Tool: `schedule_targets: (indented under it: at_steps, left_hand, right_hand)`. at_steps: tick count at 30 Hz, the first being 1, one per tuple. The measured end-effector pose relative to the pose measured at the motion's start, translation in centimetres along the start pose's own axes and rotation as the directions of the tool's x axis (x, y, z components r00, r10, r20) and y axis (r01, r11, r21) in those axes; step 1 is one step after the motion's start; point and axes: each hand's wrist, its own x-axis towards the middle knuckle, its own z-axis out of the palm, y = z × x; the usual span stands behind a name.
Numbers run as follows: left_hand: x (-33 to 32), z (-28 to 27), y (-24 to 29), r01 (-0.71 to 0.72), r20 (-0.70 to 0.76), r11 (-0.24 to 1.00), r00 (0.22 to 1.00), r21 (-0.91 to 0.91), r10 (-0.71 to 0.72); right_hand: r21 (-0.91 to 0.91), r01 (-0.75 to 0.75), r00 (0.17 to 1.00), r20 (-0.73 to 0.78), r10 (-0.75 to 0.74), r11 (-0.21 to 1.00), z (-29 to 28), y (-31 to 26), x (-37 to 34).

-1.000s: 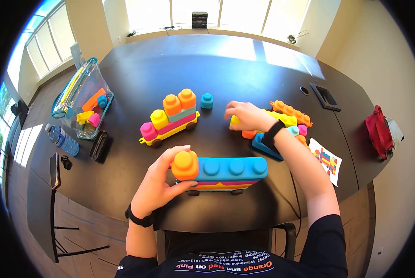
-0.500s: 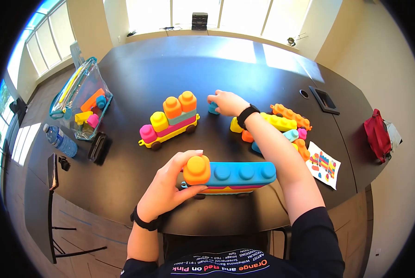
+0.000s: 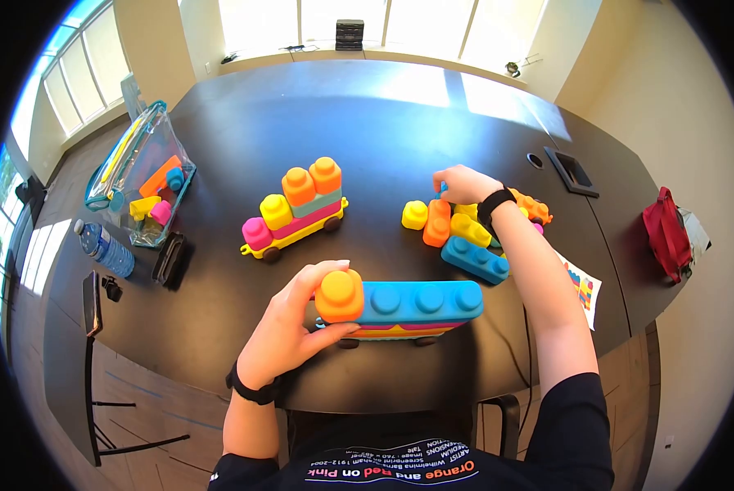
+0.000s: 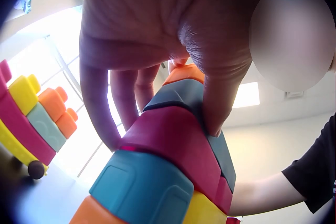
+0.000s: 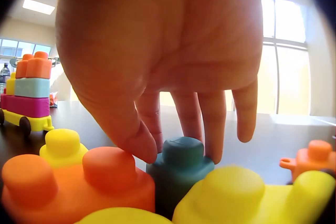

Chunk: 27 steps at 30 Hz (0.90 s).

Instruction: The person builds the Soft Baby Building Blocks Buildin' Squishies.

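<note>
My left hand [image 3: 281, 335] grips the left end of a stacked block car, thumb on the near side and fingers on the far side. An orange one-stud block [image 3: 339, 296] and a long blue block [image 3: 420, 301] top that stack; magenta, teal and yellow layers show below in the left wrist view. Over the loose pile at the right, my right hand [image 3: 467, 186] pinches a small teal one-stud block [image 5: 181, 163] between thumb and fingers. Beside that block are an orange two-stud block [image 5: 84, 187] and a yellow block [image 5: 231, 195].
Another block car [image 3: 297, 217] on a yellow wheeled base stands beyond my left hand. A long blue block [image 3: 475, 259] lies at the pile's near side, by a picture sheet [image 3: 584, 295]. Left are a clear bag [image 3: 129, 176] with blocks and a water bottle [image 3: 105, 248].
My right hand reached left to the lone teal block, took hold of it and carried it right to the pile. The left hand keeps its grip on the stack, shifting only slightly.
</note>
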Motion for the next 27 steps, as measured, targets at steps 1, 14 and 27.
schedule_targets:
  at_steps: [1,14,27]
  left_hand:
    - [0.0,0.0,0.0,0.005,-0.005,1.0,1.0,0.003,-0.005]
    - [0.0,0.0,0.4,0.026,-0.019,1.0,0.999,0.0,-0.026]
    - [1.5,-0.3,-0.3,0.033,-0.045,0.998,0.999,0.053,-0.031]
  right_hand:
    - [0.001,-0.001,1.0,0.0,0.001,1.0,0.8,0.7,0.6]
    - [0.077,0.402,0.915,-0.043,-0.4,0.912,2.9,-3.4,-2.4]
    - [0.88,0.395,0.875,-0.273,-0.4,0.264,3.3,-5.4,-15.1]
